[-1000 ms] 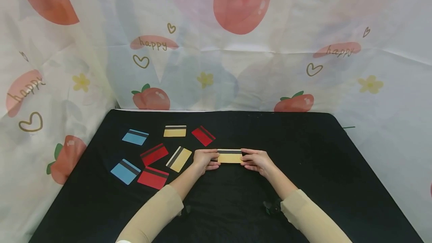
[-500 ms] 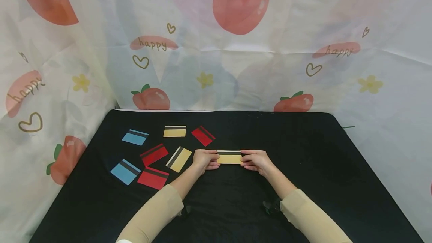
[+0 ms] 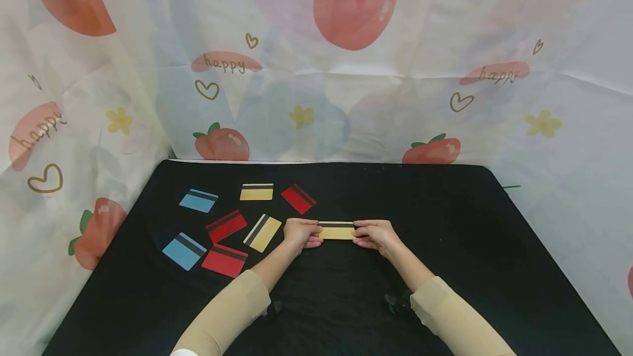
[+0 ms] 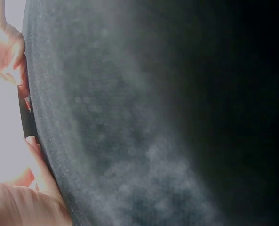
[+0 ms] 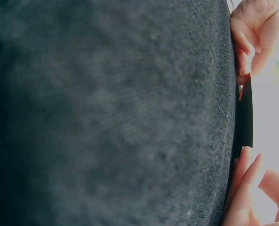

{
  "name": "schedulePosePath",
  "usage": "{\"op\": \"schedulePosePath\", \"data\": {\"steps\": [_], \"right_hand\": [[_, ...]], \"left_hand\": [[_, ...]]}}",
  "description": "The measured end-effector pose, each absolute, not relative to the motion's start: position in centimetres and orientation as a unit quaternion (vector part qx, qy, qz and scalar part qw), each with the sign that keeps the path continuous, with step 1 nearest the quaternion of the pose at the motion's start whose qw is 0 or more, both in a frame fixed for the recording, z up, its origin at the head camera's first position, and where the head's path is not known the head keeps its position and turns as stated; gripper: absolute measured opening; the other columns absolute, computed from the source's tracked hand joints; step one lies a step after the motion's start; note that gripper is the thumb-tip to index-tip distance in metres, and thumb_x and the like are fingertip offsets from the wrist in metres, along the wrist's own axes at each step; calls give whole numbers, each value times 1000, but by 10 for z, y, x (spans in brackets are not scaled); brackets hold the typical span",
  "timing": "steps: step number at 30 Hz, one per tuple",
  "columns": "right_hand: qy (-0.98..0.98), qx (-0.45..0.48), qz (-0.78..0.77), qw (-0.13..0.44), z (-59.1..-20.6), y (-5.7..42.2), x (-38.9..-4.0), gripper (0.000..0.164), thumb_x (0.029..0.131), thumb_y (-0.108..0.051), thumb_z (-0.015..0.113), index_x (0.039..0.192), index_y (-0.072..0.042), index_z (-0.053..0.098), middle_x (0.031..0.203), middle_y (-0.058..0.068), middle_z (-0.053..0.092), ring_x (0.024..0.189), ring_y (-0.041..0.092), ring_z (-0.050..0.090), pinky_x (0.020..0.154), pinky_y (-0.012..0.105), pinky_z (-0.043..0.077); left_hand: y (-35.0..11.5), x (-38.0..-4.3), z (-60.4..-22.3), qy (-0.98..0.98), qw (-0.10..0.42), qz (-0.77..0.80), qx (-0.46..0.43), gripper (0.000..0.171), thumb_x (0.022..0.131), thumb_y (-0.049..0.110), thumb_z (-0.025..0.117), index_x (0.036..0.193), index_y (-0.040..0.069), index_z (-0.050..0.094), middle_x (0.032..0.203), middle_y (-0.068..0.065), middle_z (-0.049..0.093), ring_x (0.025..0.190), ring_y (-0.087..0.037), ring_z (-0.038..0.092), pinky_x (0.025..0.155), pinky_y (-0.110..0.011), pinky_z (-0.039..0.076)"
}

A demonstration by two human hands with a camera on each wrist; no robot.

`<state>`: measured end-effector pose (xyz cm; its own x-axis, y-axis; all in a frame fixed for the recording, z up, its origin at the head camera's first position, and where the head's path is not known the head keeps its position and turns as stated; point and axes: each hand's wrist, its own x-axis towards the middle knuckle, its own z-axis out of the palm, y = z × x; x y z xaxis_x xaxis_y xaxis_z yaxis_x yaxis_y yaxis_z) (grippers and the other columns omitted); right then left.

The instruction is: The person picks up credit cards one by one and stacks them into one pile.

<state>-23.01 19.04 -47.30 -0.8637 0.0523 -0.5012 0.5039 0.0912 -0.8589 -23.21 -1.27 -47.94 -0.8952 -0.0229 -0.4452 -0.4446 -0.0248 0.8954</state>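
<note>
A gold card with a dark stripe and a pale upper edge is stretched between both hands near the middle of the black table. My left hand pinches its left end, and my right hand pinches the right end. Seen from the left wrist, my left hand shows at the lower left, with the right hand beyond it. In the right wrist view, my right hand is low at the right edge, and the left hand appears above. Fingertips cover both short ends of the card.
Left of the hands lie two other gold cards, two blue cards and three red cards. The black table ends at a patterned cloth behind.
The gold card's upper edge sits slightly lower in the head view and the card looks a little narrower than a second ago. Both hands keep their hold, almost still; the other cards have not moved.
</note>
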Motion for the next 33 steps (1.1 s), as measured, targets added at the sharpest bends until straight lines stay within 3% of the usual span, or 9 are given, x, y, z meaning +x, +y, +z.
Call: {"op": "schedulePosePath", "data": {"steps": [7,17,33], "right_hand": [[714,206,-647,173,-472,190,-230,41,77,5,66,118,4,59,93,16,65,61,16,67,58,24,56],[721,193,-646,162,-473,189,-229,40,78,8,64,117,7,58,103,24,62,61,15,67,60,25,56],[753,164,-615,168,-470,189,-227,36,77,4,66,113,7,61,73,9,67,52,13,64,52,25,56]], "left_hand": [[-15,-232,-479,686,164,692,-154,24,78,2,70,101,-5,67,74,-15,68,50,-17,64,49,-29,55],[-17,-232,-481,711,158,671,-136,20,77,6,72,94,-5,69,67,-14,67,49,-17,64,47,-28,55],[-19,-231,-476,727,142,663,-112,13,77,2,71,88,-5,71,60,-13,65,47,-18,63,47,-30,55]]}}
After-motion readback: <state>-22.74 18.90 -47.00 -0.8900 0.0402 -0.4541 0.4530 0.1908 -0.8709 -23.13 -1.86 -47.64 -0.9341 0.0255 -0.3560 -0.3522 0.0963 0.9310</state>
